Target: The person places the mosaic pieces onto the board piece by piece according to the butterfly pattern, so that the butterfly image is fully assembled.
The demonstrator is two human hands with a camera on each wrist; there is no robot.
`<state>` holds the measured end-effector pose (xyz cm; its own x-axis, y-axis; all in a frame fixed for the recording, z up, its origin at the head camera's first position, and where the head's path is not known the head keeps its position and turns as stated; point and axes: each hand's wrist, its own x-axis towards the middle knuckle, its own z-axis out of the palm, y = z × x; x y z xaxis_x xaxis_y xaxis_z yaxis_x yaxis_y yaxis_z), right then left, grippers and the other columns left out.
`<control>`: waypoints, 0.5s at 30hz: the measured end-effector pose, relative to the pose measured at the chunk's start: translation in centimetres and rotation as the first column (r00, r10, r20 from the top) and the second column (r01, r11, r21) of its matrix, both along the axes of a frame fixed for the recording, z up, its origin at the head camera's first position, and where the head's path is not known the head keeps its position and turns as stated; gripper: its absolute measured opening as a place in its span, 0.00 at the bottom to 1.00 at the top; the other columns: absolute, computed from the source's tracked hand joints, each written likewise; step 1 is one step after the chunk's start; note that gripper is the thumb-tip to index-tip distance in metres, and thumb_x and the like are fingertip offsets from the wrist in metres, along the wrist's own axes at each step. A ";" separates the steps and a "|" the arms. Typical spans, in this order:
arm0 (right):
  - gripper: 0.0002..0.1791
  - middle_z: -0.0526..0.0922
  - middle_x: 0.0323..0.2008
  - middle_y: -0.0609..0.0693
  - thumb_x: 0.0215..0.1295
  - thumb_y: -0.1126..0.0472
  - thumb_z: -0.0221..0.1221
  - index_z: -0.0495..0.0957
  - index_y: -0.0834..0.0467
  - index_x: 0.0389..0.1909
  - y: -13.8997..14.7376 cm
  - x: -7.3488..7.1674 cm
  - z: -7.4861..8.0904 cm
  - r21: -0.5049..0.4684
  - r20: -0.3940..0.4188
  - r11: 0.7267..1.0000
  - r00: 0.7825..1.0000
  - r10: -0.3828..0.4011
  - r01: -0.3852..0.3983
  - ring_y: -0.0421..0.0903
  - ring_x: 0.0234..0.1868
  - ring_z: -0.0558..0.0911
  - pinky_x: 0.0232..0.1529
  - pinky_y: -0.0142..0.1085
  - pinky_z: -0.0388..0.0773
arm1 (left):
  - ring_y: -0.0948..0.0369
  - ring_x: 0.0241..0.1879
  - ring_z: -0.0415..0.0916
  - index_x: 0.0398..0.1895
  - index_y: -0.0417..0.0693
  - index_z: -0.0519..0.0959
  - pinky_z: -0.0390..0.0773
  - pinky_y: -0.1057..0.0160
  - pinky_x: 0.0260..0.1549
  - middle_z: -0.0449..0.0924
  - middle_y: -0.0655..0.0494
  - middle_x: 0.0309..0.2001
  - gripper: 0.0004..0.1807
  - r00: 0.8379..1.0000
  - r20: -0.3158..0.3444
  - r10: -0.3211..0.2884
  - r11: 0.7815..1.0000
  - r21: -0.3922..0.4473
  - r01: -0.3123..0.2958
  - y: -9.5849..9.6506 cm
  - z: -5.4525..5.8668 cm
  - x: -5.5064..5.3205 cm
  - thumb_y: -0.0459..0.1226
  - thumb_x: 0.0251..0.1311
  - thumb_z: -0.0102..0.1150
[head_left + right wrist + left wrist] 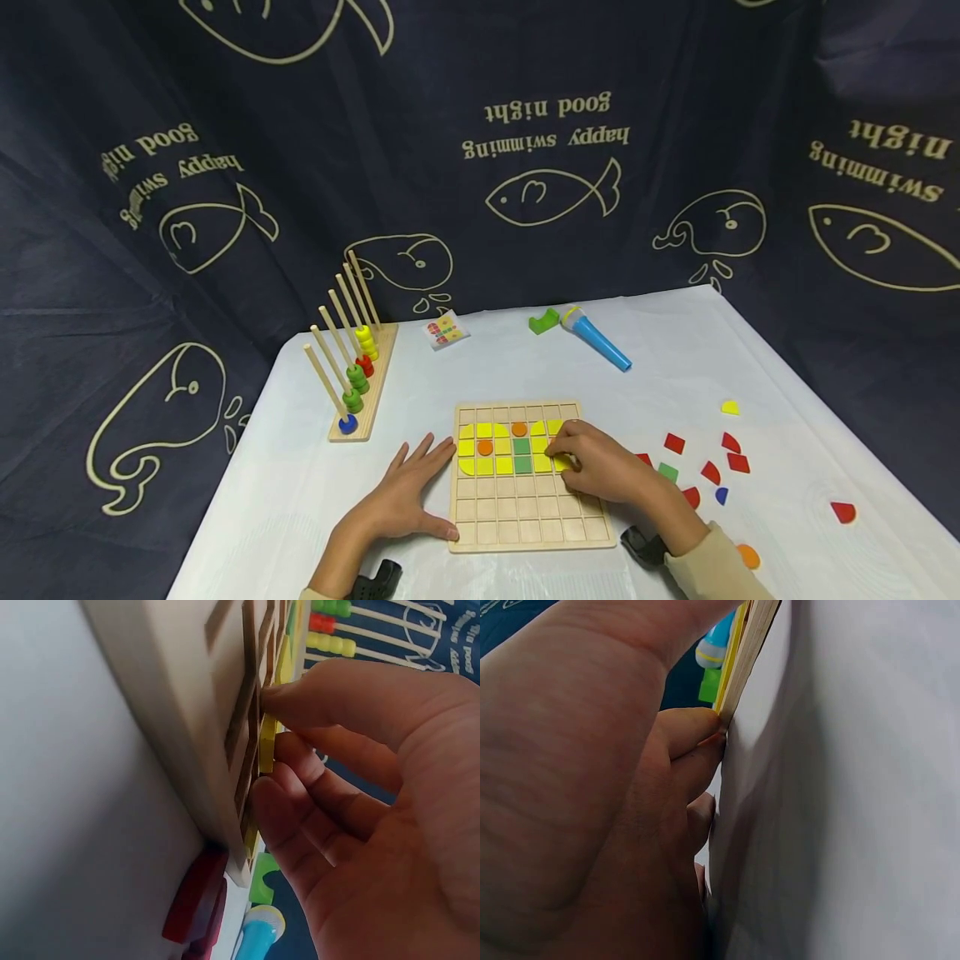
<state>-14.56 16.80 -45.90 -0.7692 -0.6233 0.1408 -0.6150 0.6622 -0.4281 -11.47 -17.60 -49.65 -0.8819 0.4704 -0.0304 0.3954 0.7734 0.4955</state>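
A wooden grid board (pixel 497 510) lies on the white table, its upper cells filled with yellow tiles (pixel 483 467), two green squares (pixel 522 464) and orange discs (pixel 485 447). My left hand (pixel 401 500) is spread flat at the board's left side, with thumb and fingertips touching its edge. Over the right part of the board, my right hand (pixel 600 458) pinches a yellow tile (pixel 268 746) between thumb and fingers, low against the cells. The fingers partly hide the tiles beneath them in the head view.
Loose red pieces (pixel 674 442), a green square (pixel 667 472) and an orange disc (pixel 748 557) lie right of the board. Behind stand a peg rack with beads (pixel 378 367), a pattern card (pixel 446 331), a green block (pixel 543 322) and a toy microphone (pixel 600 340).
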 end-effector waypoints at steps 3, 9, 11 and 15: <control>0.14 0.74 0.36 0.41 0.51 0.64 0.65 0.85 0.54 0.42 0.0 0.0 -0.1 -0.005 -0.018 1.000 1.000 0.007 -0.007 0.40 0.37 0.70 0.37 0.30 0.71 | 0.55 0.74 0.36 0.76 0.56 0.54 0.32 0.46 0.69 0.49 0.62 0.74 0.70 1.000 0.002 -0.001 1.000 0.004 0.001 0.0 0.0 0.0 0.74 0.23 0.67; 0.13 0.75 0.37 0.42 0.52 0.62 0.66 0.86 0.54 0.41 0.0 0.1 -0.2 -0.017 -0.029 1.000 1.000 0.011 -0.011 0.40 0.38 0.71 0.39 0.30 0.72 | 0.54 0.74 0.36 0.76 0.55 0.54 0.33 0.45 0.69 0.50 0.61 0.74 0.70 1.000 -0.003 -0.009 1.000 0.009 0.009 0.0 0.1 0.1 0.73 0.23 0.67; 0.13 0.75 0.38 0.42 0.52 0.62 0.66 0.86 0.54 0.41 0.0 0.2 -0.1 -0.017 -0.020 1.000 1.000 0.003 -0.004 0.40 0.38 0.71 0.38 0.30 0.73 | 0.53 0.74 0.37 0.76 0.54 0.54 0.33 0.44 0.69 0.51 0.60 0.74 0.70 1.000 -0.008 -0.012 1.000 0.011 0.012 0.0 0.1 0.1 0.73 0.24 0.67; 0.13 0.75 0.38 0.41 0.53 0.64 0.65 0.86 0.54 0.41 0.0 0.2 -0.1 -0.019 -0.010 1.000 1.000 -0.015 0.015 0.40 0.39 0.71 0.40 0.32 0.74 | 0.54 0.74 0.37 0.76 0.55 0.54 0.33 0.45 0.69 0.51 0.61 0.74 0.70 1.000 -0.002 -0.006 1.000 0.008 0.006 0.0 0.1 0.0 0.74 0.24 0.67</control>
<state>-14.31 16.77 -46.05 -0.7768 -0.6089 0.1606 -0.6096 0.6633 -0.4340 -11.44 -17.57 -49.57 -0.8794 0.4755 -0.0251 0.4005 0.7672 0.5010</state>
